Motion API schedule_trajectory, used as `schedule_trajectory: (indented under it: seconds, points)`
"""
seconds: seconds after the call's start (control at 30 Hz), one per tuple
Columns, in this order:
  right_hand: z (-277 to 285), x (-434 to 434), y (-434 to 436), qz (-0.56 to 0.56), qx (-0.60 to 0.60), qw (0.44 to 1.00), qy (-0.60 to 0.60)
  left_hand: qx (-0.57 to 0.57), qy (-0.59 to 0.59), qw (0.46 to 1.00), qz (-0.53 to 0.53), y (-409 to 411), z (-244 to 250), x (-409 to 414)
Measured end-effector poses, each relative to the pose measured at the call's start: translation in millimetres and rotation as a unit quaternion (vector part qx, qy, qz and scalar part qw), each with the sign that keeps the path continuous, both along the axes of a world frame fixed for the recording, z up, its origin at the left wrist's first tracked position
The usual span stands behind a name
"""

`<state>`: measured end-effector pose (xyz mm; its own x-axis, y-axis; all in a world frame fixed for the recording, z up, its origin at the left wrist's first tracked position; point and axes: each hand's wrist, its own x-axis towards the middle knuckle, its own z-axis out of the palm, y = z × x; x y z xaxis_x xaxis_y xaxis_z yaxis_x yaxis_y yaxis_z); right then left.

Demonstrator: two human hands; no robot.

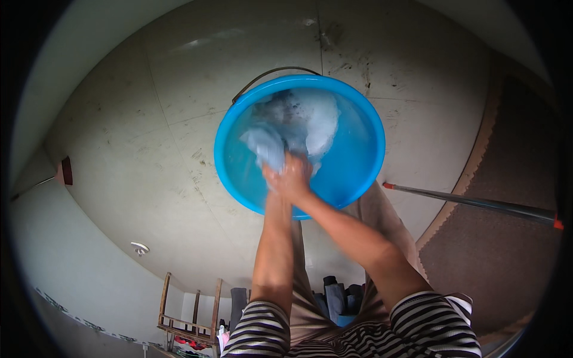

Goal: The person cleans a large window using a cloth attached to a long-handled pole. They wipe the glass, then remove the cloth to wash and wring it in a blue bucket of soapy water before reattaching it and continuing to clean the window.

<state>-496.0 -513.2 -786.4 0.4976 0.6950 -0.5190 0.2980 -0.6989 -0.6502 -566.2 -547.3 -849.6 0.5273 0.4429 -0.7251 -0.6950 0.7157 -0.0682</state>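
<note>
A blue plastic bucket [374, 168] with a wire bail handle [268, 74] stands on the floor before me, holding sudsy water. White foam [324, 118] floats at its far side, next to a dark patch partly under the suds. Inside the bucket, my left hand [272, 175] and my right hand [296, 172] are close together, overlapping and blurred by motion. Both grip a wet, pale bluish cloth [264, 141], bunched up and spreading out beyond the fingers. The exact finger positions are partly hidden by the cloth and the blur.
A pole with red ends [470, 203] lies to the right, reaching over a brown mat [497, 241]. On the left are a dustpan-like object [65, 172] and a small white disc [140, 247]. A wooden stool [192, 320] and dark folded items [338, 297] are behind.
</note>
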Motion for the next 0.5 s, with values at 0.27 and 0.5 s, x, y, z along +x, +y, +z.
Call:
schedule_trajectory:
  seconds: [0.27,0.5]
  points:
    - [-114,93,-6,0.022,-0.195,0.974,-0.111,0.069,0.432,0.876,-0.201,34,20,14]
    - [-145,48,-50,0.261,-0.152,0.938,-0.167,0.037,0.446,0.854,-0.265,35,4,0]
